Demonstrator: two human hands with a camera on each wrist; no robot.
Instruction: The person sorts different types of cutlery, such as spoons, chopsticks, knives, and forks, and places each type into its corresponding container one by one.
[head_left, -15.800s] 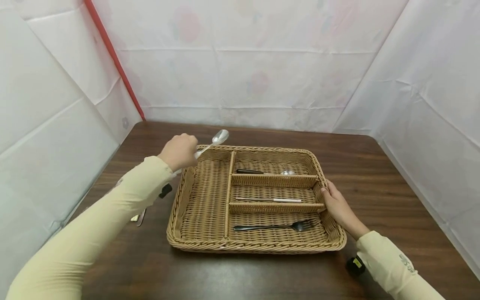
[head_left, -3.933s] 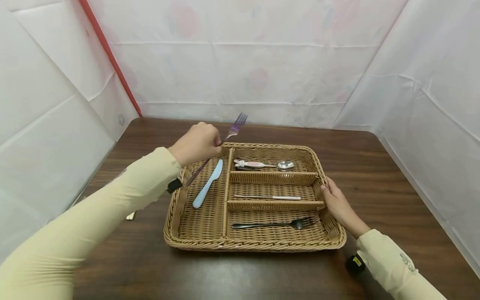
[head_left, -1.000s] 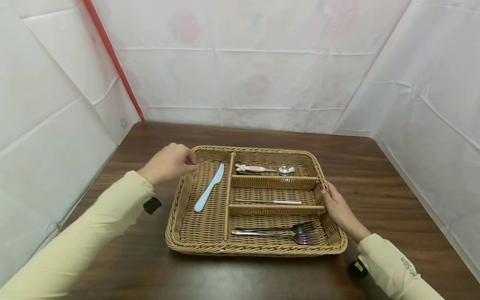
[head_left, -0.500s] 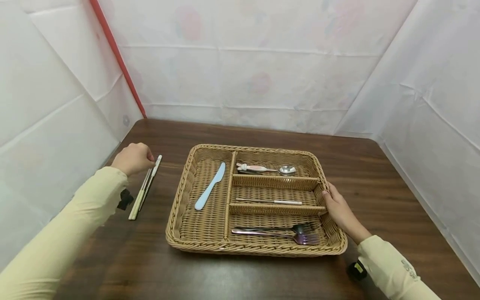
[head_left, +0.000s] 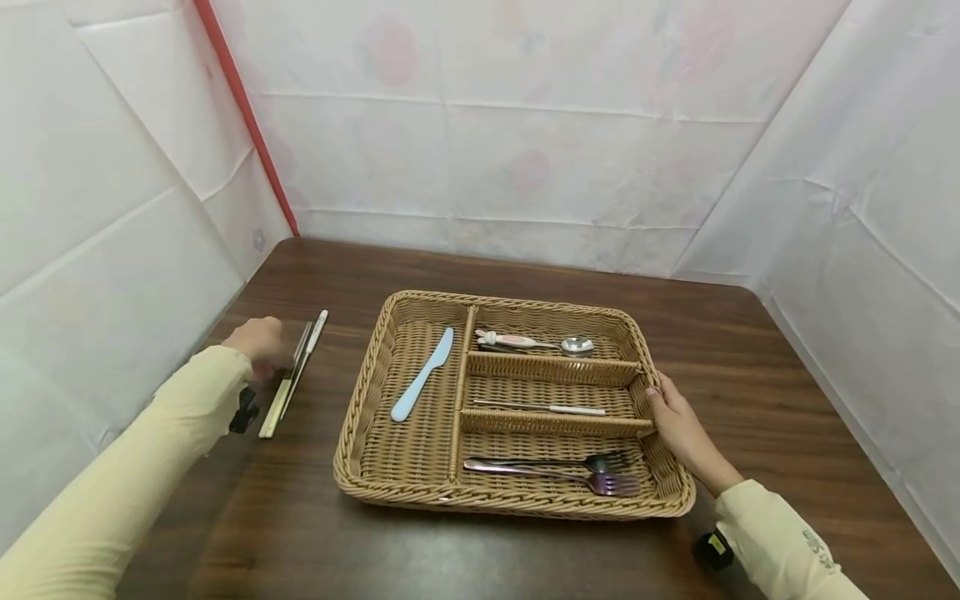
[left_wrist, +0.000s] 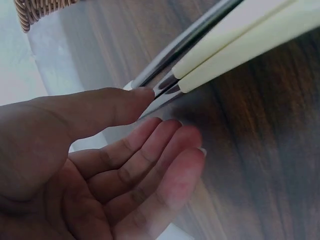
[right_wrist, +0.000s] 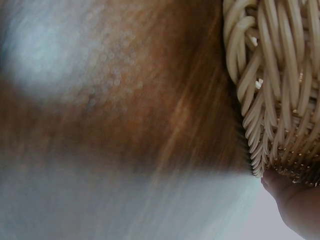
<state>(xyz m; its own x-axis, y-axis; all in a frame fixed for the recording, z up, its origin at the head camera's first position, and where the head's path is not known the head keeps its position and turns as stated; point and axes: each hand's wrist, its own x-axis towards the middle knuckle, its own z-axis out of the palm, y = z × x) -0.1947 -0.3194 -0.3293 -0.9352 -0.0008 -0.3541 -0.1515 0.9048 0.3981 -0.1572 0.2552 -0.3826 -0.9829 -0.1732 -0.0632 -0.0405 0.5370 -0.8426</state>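
My left hand (head_left: 257, 342) hovers at the table's left side, beside cream-handled chopsticks (head_left: 276, 408) with metal ends. In the left wrist view the thumb overlaps the metal part of the chopsticks (left_wrist: 220, 55), and the fingers are loosely bent with nothing between them; whether the thumb touches is unclear. White-ended metal chopsticks (head_left: 317, 332) lie alongside. My right hand (head_left: 686, 433) grips the right rim of a wicker cutlery basket (head_left: 525, 507), thumb over the edge. In the right wrist view only part of that hand shows against the wicker wall (right_wrist: 280, 75).
The basket's left compartment holds a light blue knife (head_left: 423, 375). Behind the dividers lie a rabbit-handled spoon (head_left: 517, 341) over a dark-handled one, a white-handled metal chopstick (head_left: 540, 407), and a purple fork (head_left: 555, 475) beside a black fork (head_left: 540, 461). Pale sheets wall the brown table.
The left hand has moved left from the basket to the chopsticks. Earlier it carried a spoon, then the purple fork; the knife, rabbit spoon and purple fork now lie in the basket. Right hand stays.
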